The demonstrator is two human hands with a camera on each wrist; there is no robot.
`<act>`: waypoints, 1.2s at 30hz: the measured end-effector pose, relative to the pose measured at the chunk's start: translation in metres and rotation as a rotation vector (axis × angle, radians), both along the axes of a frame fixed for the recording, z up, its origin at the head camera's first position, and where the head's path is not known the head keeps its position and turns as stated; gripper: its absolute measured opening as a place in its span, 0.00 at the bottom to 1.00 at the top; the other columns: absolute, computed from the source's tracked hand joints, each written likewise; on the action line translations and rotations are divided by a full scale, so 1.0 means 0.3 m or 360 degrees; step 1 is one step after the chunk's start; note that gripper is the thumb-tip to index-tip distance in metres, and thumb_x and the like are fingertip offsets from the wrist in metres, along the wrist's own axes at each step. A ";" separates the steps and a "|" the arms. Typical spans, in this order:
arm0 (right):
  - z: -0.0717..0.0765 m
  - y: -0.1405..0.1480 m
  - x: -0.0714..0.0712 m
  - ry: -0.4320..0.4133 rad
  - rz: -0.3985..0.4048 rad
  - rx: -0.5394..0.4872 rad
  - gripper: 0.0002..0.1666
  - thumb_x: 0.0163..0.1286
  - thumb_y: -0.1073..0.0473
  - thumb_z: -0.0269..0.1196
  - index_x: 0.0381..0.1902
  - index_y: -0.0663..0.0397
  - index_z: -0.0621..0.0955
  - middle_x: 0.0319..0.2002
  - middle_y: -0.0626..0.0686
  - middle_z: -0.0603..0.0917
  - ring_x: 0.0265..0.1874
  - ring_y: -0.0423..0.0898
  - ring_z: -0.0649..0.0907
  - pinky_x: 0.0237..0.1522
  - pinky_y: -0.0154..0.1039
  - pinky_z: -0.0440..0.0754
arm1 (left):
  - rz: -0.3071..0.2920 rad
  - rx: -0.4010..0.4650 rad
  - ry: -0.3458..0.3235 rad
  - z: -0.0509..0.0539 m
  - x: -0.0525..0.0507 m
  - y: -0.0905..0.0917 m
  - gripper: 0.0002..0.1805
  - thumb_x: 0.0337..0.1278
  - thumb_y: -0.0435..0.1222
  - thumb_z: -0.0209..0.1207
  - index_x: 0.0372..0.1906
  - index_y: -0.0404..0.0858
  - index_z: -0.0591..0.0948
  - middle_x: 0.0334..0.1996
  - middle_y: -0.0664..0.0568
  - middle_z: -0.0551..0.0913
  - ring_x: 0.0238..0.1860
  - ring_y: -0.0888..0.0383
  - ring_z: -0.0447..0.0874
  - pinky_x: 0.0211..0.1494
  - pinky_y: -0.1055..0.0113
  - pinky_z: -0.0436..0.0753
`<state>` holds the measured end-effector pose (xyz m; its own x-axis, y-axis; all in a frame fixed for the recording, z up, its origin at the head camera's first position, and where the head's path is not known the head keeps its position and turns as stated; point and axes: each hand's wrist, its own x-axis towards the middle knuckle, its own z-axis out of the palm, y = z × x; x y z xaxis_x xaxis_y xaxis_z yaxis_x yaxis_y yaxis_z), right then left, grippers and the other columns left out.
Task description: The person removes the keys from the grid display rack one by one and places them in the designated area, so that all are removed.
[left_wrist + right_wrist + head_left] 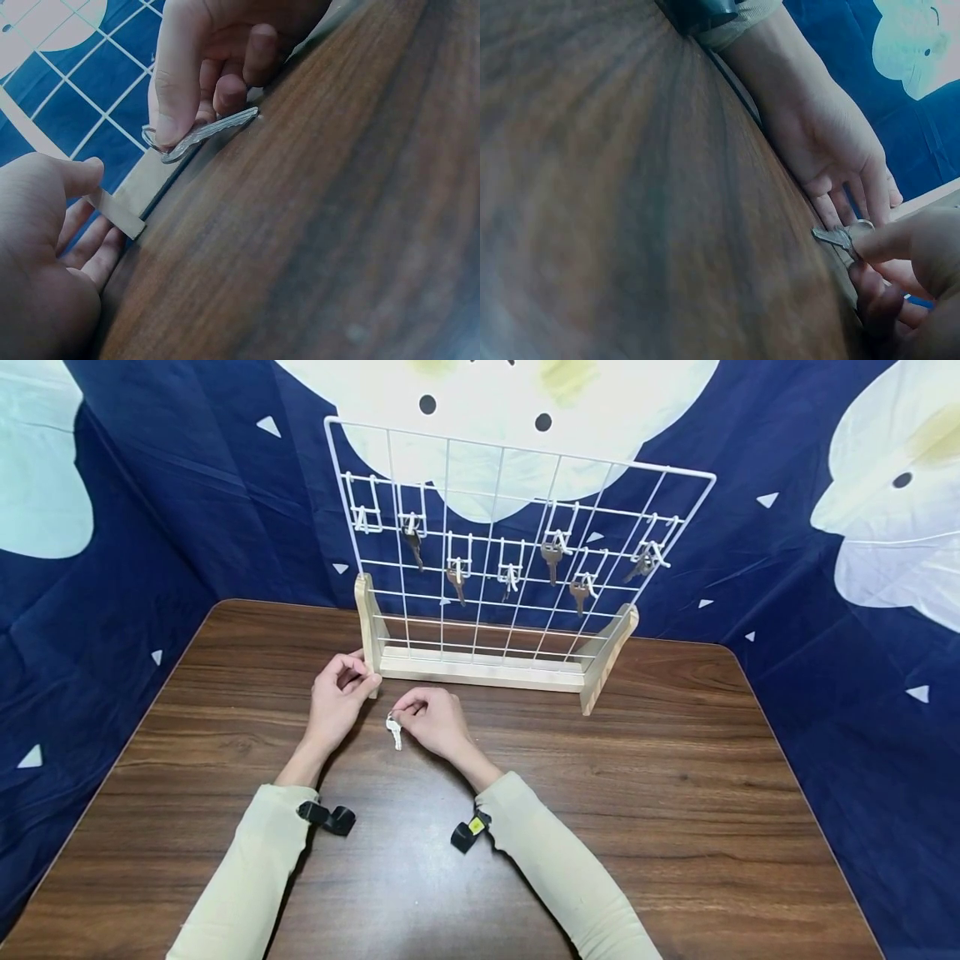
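Observation:
My right hand (435,722) pinches a silver key (395,731) by its ring between thumb and finger, the blade hanging down just above the table. In the left wrist view the key (217,131) slants away from the right thumb. My left hand (337,700) grips the front end of the rack's left wooden foot (367,618), thumb on one side and fingers on the other. Behind both hands stands a white wire grid (480,535) on a wooden base (480,668). Several keys, such as a dark one (551,556), hang from white hooks on it.
The brown wooden table (637,827) extends around the rack. Its right wooden foot (609,660) stands to the right of my right hand. A dark blue cloth (750,568) with white shapes hangs behind and at both sides.

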<state>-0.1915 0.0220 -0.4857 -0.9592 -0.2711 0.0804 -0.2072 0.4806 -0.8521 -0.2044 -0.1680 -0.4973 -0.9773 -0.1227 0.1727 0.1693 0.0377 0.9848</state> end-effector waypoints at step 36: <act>-0.120 -0.019 -0.027 0.0351 -0.0178 0.0323 0.09 0.65 0.57 0.79 0.29 0.37 0.90 0.21 0.28 0.81 0.24 0.25 0.76 0.30 0.25 0.71 | 0.0002 0.0006 0.0005 -0.004 -0.002 -0.001 0.13 0.73 0.19 0.65 0.48 0.17 0.71 0.74 0.33 0.78 0.61 0.65 0.81 0.64 0.80 0.82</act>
